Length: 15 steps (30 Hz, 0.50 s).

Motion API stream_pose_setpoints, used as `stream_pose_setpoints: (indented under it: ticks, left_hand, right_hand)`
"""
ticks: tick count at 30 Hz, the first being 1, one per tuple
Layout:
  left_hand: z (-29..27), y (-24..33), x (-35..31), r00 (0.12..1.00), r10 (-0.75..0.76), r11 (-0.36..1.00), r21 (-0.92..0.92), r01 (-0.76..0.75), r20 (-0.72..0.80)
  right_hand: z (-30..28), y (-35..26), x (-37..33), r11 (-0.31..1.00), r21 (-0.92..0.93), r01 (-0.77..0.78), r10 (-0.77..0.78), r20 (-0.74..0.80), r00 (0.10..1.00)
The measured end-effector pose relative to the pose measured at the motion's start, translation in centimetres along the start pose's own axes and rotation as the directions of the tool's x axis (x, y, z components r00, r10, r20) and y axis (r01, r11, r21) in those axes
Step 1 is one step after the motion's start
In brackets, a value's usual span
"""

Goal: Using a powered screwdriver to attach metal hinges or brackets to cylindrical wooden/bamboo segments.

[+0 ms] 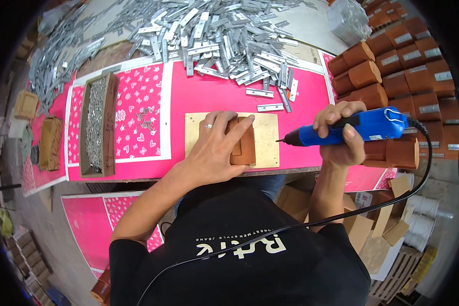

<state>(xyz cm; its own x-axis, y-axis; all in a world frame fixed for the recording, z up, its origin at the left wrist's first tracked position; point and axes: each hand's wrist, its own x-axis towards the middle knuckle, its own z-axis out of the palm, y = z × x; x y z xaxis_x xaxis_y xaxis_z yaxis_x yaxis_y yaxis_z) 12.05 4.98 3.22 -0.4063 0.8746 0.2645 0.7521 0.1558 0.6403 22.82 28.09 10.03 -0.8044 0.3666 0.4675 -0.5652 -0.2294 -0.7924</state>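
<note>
A reddish-brown block (247, 144) with a recess in its upper face lies on a brass-coloured plate (267, 133) at the table's near edge. My left hand (220, 145) wraps over the block from the left, fingers along its far end and thumb side near its close end. Part of the block is hidden under that hand. To the right, my right hand (341, 130) grips a blue electric screwdriver (377, 125) with a black nose. Its thin bit points left, apart from the block. A black cable leaves the screwdriver's rear and runs down across my shirt.
Beyond the plate spreads a heap of flat silver metal strips (219, 41). A long wooden tray (111, 127) of small screws stands at left, with a few loose screws (147, 120) beside it. Stacked brown blocks (405, 76) with metal strips fill the right. Cardboard boxes (377, 229) sit below.
</note>
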Motion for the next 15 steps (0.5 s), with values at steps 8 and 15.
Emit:
stream_pose_setpoints:
  ticks: [8,15]
  left_hand:
    - [-0.2,-4.9,8.1,0.995,0.030,0.993,0.119,-0.019,-0.094]
    - [6.1,-6.5,15.5,0.952,-0.004,0.907,0.402,-0.126,0.307]
  right_hand:
    - [-0.1,3.8,-3.8,0.984,-0.162,-0.076,0.047,-0.175,0.984]
    - [0.4,4.7,-4.7,0.989,-0.144,-0.045,0.018,-0.190,0.982]
